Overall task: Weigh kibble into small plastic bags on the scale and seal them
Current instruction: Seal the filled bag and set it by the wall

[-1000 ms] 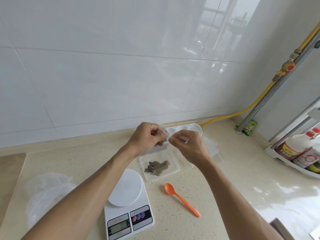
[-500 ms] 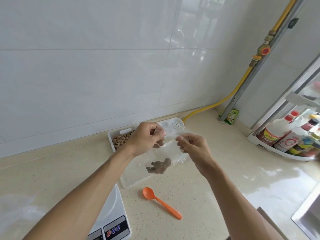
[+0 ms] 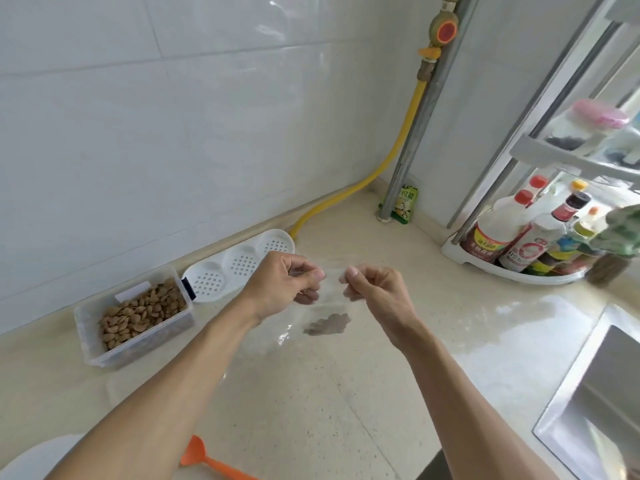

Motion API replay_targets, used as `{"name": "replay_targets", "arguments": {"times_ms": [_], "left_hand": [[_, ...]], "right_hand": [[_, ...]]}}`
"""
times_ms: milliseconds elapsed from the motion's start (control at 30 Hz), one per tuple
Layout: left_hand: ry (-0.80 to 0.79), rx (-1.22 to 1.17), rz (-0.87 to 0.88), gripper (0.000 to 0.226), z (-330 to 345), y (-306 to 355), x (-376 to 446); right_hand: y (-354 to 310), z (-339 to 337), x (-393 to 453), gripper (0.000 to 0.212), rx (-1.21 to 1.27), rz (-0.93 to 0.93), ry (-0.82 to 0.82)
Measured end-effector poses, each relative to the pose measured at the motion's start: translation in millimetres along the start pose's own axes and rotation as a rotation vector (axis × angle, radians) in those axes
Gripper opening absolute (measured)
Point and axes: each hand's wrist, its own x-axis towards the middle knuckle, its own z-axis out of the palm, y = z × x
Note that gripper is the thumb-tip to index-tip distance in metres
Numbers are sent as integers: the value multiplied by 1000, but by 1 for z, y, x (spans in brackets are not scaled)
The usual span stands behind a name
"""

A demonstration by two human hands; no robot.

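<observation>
A small clear plastic bag (image 3: 313,315) hangs above the beige counter, with a clump of brown kibble (image 3: 328,323) at its bottom. My left hand (image 3: 284,287) pinches the bag's top edge at the left. My right hand (image 3: 375,285) pinches the same edge at the right, a short gap from the left. A clear tub of kibble (image 3: 133,315) stands at the left by the wall. The orange spoon (image 3: 211,462) lies at the bottom edge. Only the white scale's round plate (image 3: 31,460) shows, at the bottom left corner.
A white perforated tray (image 3: 239,263) lies against the wall behind my hands. A yellow hose (image 3: 391,161) and a grey pipe run up the corner. A white rack of bottles (image 3: 526,230) stands at the right, and a steel sink (image 3: 599,393) is at the lower right.
The view has swung right and closer, so the scale has slid almost out at the bottom left. Both hands have carried the bag to the right, still pinching its top edge.
</observation>
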Motion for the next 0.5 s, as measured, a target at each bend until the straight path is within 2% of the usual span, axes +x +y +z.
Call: {"name": "replay_targets", "arguments": {"times_ms": [67, 167, 200, 267, 333, 400, 500], "left_hand": [[-19, -53, -33, 10, 18, -2, 18], [-7, -196, -74, 10, 45, -7, 46], [20, -255, -90, 10, 54, -10, 56], [112, -291, -117, 11, 71, -18, 76], [203, -80, -123, 13, 88, -32, 93], [237, 290, -97, 28, 103, -49, 107], [151, 721, 104, 57, 122, -71, 114]], "right_hand": [[8, -22, 7, 24, 27, 21, 12], [31, -58, 17, 34, 37, 138, -85], [43, -70, 20, 31, -29, 174, -109], [69, -91, 26, 11, -209, 227, -69], [89, -109, 34, 3, -335, 277, -3], [101, -125, 47, 3, -507, 303, 3], [114, -143, 70, 6, -682, 367, 3]]}}
